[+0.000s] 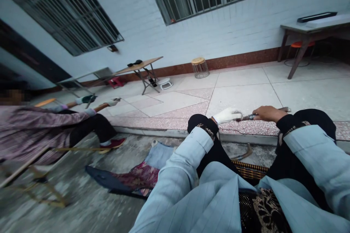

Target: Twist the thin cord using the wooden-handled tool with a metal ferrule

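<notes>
The person's right hand (266, 113) grips a rod-shaped tool (248, 117), its fingers curled closed around the shaft; the left hand (227, 115), in a white glove, meets the tool's other end, though at this blur one cannot tell whether its fingers pinch the tip or merely touch it; the tool lies almost level between the knees, above the speckled front edge of the tiled platform (240, 91).

Below that edge a woven basket (250, 170) sits between the legs, with a curved stick (246, 153) just beyond it; patterned cloth (133, 174) spreads over the concrete to the left.

Farther left a co-worker (41, 131) sits near the same edge, both gloved hands held forward; on the platform a folding desk (151, 62) carries dark objects (135, 63); a round stool (200, 68) stands near the wall; at the right a wooden desk (295, 26) bears a long black object (317, 17).
</notes>
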Demonstrator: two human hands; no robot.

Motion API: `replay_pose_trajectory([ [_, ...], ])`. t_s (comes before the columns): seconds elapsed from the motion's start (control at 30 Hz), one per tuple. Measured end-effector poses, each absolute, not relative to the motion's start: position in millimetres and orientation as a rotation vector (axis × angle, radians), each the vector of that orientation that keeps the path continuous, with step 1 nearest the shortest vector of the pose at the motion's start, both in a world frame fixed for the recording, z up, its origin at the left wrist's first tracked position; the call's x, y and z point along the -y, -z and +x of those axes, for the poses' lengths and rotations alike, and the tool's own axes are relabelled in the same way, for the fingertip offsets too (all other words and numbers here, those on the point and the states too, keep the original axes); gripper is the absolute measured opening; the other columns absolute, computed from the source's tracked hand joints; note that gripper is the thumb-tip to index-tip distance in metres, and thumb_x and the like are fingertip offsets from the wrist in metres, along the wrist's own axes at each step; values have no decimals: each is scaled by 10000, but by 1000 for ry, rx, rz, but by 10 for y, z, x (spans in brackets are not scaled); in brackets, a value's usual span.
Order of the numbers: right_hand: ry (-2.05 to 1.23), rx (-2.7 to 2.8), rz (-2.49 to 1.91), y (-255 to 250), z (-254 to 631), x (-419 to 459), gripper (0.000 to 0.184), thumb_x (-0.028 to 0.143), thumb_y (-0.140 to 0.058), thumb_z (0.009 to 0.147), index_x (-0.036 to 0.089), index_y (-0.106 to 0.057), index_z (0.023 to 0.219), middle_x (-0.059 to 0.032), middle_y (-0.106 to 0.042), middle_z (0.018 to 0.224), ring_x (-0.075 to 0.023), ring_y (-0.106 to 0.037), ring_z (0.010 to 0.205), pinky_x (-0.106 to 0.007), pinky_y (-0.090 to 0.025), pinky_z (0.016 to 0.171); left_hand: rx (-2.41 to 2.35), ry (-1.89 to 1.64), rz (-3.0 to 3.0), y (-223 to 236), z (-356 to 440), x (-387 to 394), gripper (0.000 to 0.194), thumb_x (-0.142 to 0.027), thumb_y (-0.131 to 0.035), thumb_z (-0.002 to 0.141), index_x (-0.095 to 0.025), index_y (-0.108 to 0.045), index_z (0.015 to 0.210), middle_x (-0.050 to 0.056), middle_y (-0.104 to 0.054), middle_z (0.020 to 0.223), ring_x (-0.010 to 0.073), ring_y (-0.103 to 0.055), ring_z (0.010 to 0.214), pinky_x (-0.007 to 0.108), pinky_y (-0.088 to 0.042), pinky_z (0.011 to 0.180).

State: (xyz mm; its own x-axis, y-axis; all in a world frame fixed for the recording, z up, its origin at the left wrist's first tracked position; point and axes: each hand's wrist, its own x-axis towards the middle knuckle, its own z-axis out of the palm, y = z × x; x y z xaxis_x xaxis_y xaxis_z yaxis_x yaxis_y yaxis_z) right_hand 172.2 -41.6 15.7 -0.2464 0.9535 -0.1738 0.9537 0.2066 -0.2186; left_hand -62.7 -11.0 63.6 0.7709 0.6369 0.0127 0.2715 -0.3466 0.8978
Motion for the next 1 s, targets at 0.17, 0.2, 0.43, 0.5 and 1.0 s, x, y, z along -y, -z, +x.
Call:
replay_pose_trajectory([
  [0.17, 1130, -2720, 1428, -296, 1737, 616, 268, 397, -605, 847, 237, -742, 1012, -38, -706, 845, -205, -609, 770, -297, -424, 690, -629, -428, 2038, -648, -567, 35, 158, -222, -636, 763, -194, -660, 609, -4, -537, 522, 113, -419, 483, 229, -311, 453],
  [0.2, 1207, -2752, 1465, -337, 1781, 632, 308, 417, -588, 855, 231, -730, 1055, -34, -697, 848, -192, -595, 758, -290, -425, 684, -623, -442, 2019, -622, -541, 29, 161, -239, -635, 772, -194, -659, 619, -4, -528, 516, 113, -413, 476, 228, -308, 446],
  [0.43, 1229, -2746, 2404, -257, 2026, 463, 383, 465, -521, 876, 143, -650, 1038, -61, -651, 780, -159, -559, 658, -269, -435, 609, -572, -431, 1939, -332, -414, 87, 221, -402, -685, 778, -224, -663, 650, -16, -450, 448, 132, -417, 443, 248, -350, 428],
  [0.5, 1063, -2581, 2592, -178, 2007, 412, 382, 453, -473, 909, 145, -645, 1055, -81, -676, 827, -169, -589, 678, -271, -437, 608, -578, -382, 1984, -284, -402, 131, 210, -404, -710, 751, -232, -666, 639, -20, -453, 445, 142, -437, 460, 262, -381, 461],
  [1.0, 1484, -2508, 1295, -122, 1847, 600, 348, 488, -636, 815, 171, -722, 931, 3, -599, 676, -129, -505, 616, -255, -399, 601, -559, -456, 2030, -465, -399, 125, 160, -194, -653, 753, -205, -627, 596, -3, -559, 555, 141, -480, 550, 238, -364, 507],
])
